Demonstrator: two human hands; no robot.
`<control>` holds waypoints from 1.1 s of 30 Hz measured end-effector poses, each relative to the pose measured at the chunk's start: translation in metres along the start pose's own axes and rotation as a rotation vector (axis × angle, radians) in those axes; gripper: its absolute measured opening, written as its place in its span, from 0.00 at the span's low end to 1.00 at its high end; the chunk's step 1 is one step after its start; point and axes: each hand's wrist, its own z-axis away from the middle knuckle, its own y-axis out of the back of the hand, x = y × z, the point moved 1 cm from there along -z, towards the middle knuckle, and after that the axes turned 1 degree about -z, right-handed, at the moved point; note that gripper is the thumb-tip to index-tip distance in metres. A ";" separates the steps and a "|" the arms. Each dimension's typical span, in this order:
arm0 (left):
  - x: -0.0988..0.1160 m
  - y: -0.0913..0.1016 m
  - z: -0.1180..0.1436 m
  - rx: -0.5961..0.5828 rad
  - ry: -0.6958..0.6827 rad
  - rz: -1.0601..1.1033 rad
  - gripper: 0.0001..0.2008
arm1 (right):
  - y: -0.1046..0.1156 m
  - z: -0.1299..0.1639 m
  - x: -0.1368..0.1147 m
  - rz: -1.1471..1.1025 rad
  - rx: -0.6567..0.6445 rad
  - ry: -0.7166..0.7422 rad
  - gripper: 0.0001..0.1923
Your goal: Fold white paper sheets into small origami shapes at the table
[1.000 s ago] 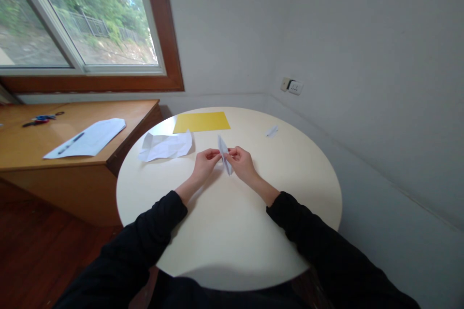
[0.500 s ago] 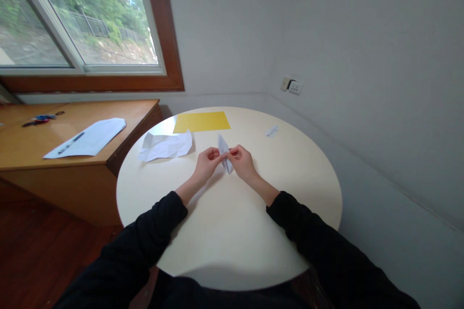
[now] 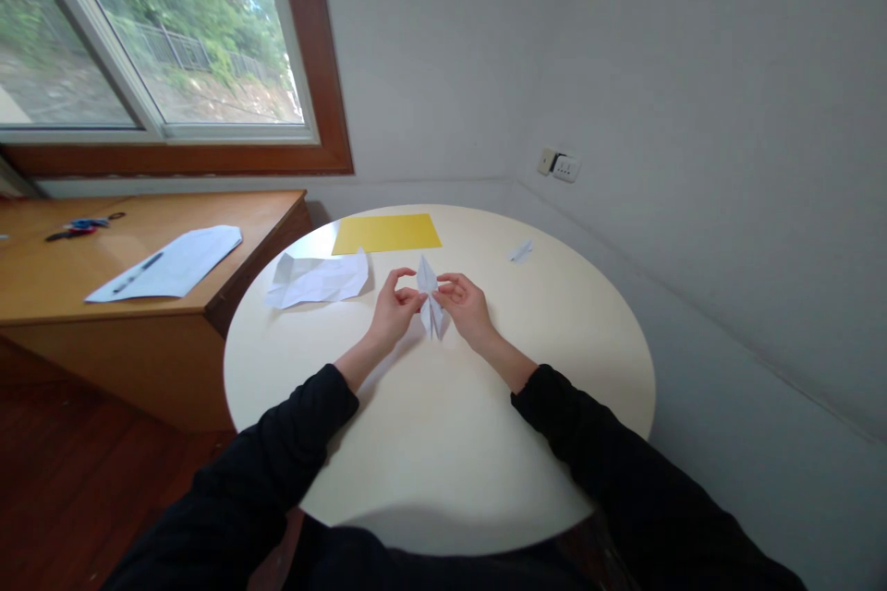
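A small white folded paper (image 3: 428,275), diamond-shaped with a pointed top and a split lower end, is held up over the middle of the round table (image 3: 430,443). My left hand (image 3: 394,307) pinches its left edge between thumb and fingers, the index finger bent near the upper part. On the opposite edge, my right hand (image 3: 466,303) grips the paper in the same way, thumb toward me. The fingertips behind the paper are partly hidden.
A creased white sheet (image 3: 319,280) and a yellow sheet (image 3: 388,233) lie toward the back left. A small folded paper piece (image 3: 521,251) rests at the back right. On the wooden desk (image 3: 42,295) are white papers (image 3: 187,263), a pen (image 3: 139,271) and scissors (image 3: 87,225).
The folded paper has turned to show its broader face, and its lower points have parted slightly. Both hands' index fingers have lifted and spread from its upper part.
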 end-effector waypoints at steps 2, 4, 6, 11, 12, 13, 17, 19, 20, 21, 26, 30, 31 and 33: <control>-0.001 0.000 -0.001 -0.004 -0.005 -0.005 0.19 | 0.000 0.000 0.000 -0.014 -0.007 -0.009 0.17; -0.002 0.001 -0.002 -0.003 -0.002 -0.011 0.18 | 0.001 0.000 0.001 -0.028 -0.009 -0.019 0.16; -0.002 0.001 -0.002 -0.014 0.003 -0.007 0.17 | 0.001 -0.001 0.002 -0.036 -0.004 -0.024 0.16; -0.001 0.001 -0.002 -0.041 0.032 0.018 0.16 | 0.003 -0.001 0.000 -0.027 0.007 -0.048 0.14; -0.001 0.002 -0.002 -0.038 0.035 0.016 0.16 | 0.003 0.000 -0.001 -0.021 0.006 -0.053 0.13; -0.001 0.002 -0.002 -0.035 0.036 0.013 0.16 | 0.003 0.000 -0.002 -0.016 0.006 -0.057 0.13; 0.000 0.002 -0.001 -0.030 0.044 0.013 0.15 | 0.002 0.001 -0.004 0.006 0.020 -0.052 0.11; 0.000 0.002 -0.001 -0.030 0.043 0.023 0.15 | 0.002 0.000 -0.003 0.013 0.028 -0.041 0.10; 0.001 0.002 -0.001 -0.033 0.040 0.025 0.15 | 0.002 0.000 -0.002 0.017 0.035 -0.033 0.10; 0.001 0.002 -0.001 -0.039 0.034 0.023 0.14 | 0.003 -0.001 -0.001 0.021 0.044 -0.026 0.11; -0.002 0.002 -0.003 -0.062 -0.012 -0.032 0.15 | 0.006 -0.003 0.004 0.034 0.075 -0.014 0.12; -0.006 0.004 -0.005 -0.061 -0.049 -0.111 0.16 | 0.007 -0.004 0.005 0.040 0.089 -0.046 0.14; -0.007 0.004 -0.006 -0.057 -0.059 -0.130 0.16 | 0.007 -0.004 0.005 0.044 0.092 -0.059 0.14; -0.007 0.004 -0.006 -0.052 -0.079 -0.172 0.16 | 0.006 -0.003 0.005 0.045 0.088 -0.084 0.14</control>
